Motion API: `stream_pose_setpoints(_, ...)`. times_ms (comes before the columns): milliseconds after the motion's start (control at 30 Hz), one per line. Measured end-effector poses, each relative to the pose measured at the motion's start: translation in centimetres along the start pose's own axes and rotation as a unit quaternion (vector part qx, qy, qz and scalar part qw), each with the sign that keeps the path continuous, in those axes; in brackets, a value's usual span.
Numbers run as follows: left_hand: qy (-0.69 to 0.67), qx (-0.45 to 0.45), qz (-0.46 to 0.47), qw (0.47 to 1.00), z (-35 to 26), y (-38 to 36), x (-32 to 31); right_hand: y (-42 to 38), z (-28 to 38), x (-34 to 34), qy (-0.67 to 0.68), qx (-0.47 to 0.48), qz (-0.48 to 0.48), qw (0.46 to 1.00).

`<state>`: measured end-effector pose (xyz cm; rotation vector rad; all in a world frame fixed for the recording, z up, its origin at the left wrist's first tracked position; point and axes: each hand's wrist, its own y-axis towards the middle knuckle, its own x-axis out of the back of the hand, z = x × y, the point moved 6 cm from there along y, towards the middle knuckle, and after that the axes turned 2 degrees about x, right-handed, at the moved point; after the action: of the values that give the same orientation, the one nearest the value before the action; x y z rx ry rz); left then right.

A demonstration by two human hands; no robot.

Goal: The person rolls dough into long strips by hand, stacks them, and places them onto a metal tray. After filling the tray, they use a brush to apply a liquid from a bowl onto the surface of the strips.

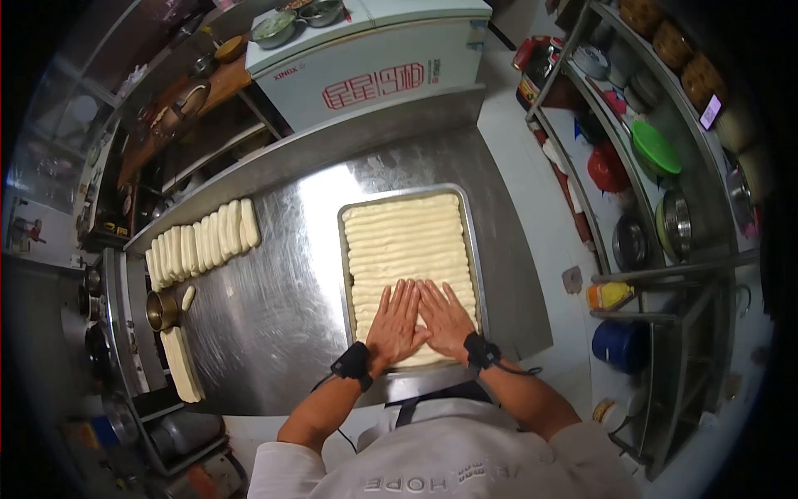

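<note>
A rectangular metal tray (343,249) stands on the steel table in front of me, filled with rows of pale dough strips (405,237) lying side by side. My left hand (397,324) lies flat on the strips in the tray's near half, fingers stretched out and pointing away from me. Beside it my right hand (445,320) rests flat on the dough too, its fingers extended. The two hands meet near the thumbs. Neither one grips anything, and both wrists wear black bands. The dough under my palms is hidden.
More dough strips (202,239) lie in a row on the steel table (291,316) at the left. Near them are a brass-coloured pot (161,310), a small dough piece (189,298) and a long dough slab (181,366). A white freezer (374,75) stands behind; shelves (611,141) line the right.
</note>
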<state>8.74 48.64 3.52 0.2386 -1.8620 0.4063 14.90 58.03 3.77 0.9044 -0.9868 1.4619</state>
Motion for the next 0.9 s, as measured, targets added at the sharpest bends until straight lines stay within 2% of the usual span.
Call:
stream_pose_setpoints(67,0.004,0.002,-0.009,1.000,0.1,-0.2,0.2,-0.5,0.1,0.3,-0.001,0.007,-0.032,0.999)
stream_pose_setpoints(133,-0.037,0.013,-0.009,0.999,0.7,0.1,1.1,-0.1,-0.2,0.5,-0.032,0.015,0.020,0.999)
stream_pose_setpoints(167,-0.007,0.041,-0.037,0.998,1.5,0.5,1.6,0.1,-0.6,1.0,0.032,0.005,-0.011,0.999)
stream_pose_setpoints(200,-0.006,0.038,-0.036,0.999,2.2,1.7,2.1,1.0,-0.6,1.3,0.031,0.003,-0.013,0.999)
stream_pose_setpoints(267,0.020,0.054,-0.120,0.991,4.0,4.9,4.3,4.1,-1.8,3.6,-0.011,-0.031,-0.102,0.994)
stream_pose_setpoints(333,0.040,0.042,-0.127,0.990,5.3,6.1,3.8,6.2,-2.9,3.4,-0.048,-0.026,-0.116,0.992)
stream_pose_setpoints(400,0.013,0.049,-0.065,0.997,5.9,6.0,2.9,6.7,-4.2,2.8,0.000,-0.039,-0.071,0.997)
stream_pose_setpoints(433,0.004,0.044,-0.056,0.997,6.0,5.9,2.8,6.5,-4.2,2.6,0.008,-0.029,-0.090,0.995)
stream_pose_setpoints(533,-0.036,0.043,-0.054,0.997,6.1,5.9,3.5,6.7,-4.5,2.3,-0.004,-0.042,-0.051,0.998)
stream_pose_setpoints(567,-0.029,0.055,-0.104,0.993,6.2,6.2,4.4,7.2,-4.9,3.0,0.013,-0.057,-0.084,0.995)
stream_pose_setpoints(633,-0.135,0.069,-0.153,0.977,7.2,8.2,7.7,9.2,-6.1,5.2,0.013,-0.041,-0.141,0.989)
stream_pose_setpoints(667,-0.177,0.024,-0.163,0.970,8.3,9.5,7.5,10.8,-6.8,5.5,0.041,-0.052,-0.146,0.987)
stream_pose_setpoints(700,-0.148,0.040,-0.150,0.977,8.6,10.2,7.3,11.9,-7.6,5.2,0.018,-0.057,-0.115,0.992)
stream_pose_setpoints(733,-0.064,0.046,-0.144,0.986,9.9,11.1,4.0,12.5,-7.8,5.1,-0.007,-0.052,-0.088,0.995)
stream_pose_setpoints(767,-0.049,0.044,-0.113,0.991,10.2,11.5,3.6,12.5,-7.5,5.7,-0.014,-0.047,-0.061,0.997)
stream_pose_setpoints(800,-0.052,0.052,-0.093,0.993,10.2,11.4,4.0,13.6,-7.5,5.2,-0.013,-0.022,-0.062,0.998)
stream_pose_setpoints(900,-0.069,0.051,-0.126,0.988,9.8,11.1,4.2,11.9,-7.6,5.2,-0.086,-0.023,-0.083,0.993)
